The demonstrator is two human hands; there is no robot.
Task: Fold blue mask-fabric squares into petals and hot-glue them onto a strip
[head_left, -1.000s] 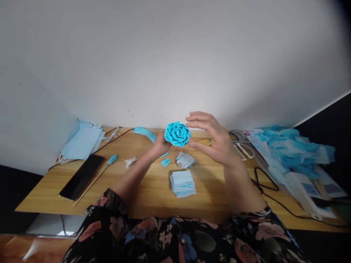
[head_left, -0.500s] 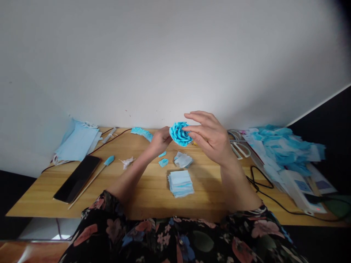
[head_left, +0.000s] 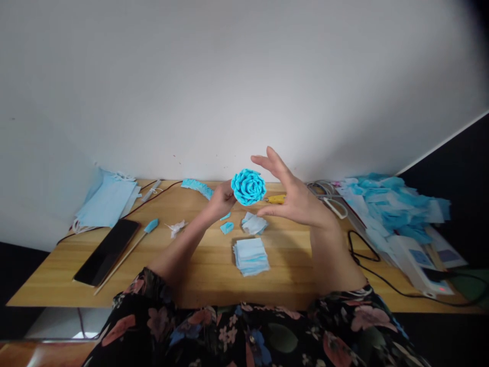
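Observation:
A blue handmade flower (head_left: 248,187) with layered, rose-like petals faces me above the table. My left hand (head_left: 222,200) is closed behind its left side and holds it up; the part inside the fingers is hidden. To the right of the bloom, my right hand (head_left: 292,196) is open, thumb and fingers spread apart around air. Behind that hand a yellow-handled tool (head_left: 276,199) shows in part. Below the flower lie a stack of pale blue fabric squares (head_left: 251,256), a crumpled pale piece (head_left: 253,223) and a small blue cut piece (head_left: 226,228).
At left are face masks (head_left: 109,199), a phone (head_left: 107,252) and a stick with a blue tip (head_left: 126,259). A gathered blue strip (head_left: 197,187) lies at the back. At right sit a heap of blue scraps (head_left: 397,201), white-handled scissors (head_left: 336,208), a power strip (head_left: 418,267) and a black cable (head_left: 369,247).
My right hand has come off the petals and opened, moving slightly away to the right. The flower has shifted a little left and now shows its full face. The yellow handle has become visible.

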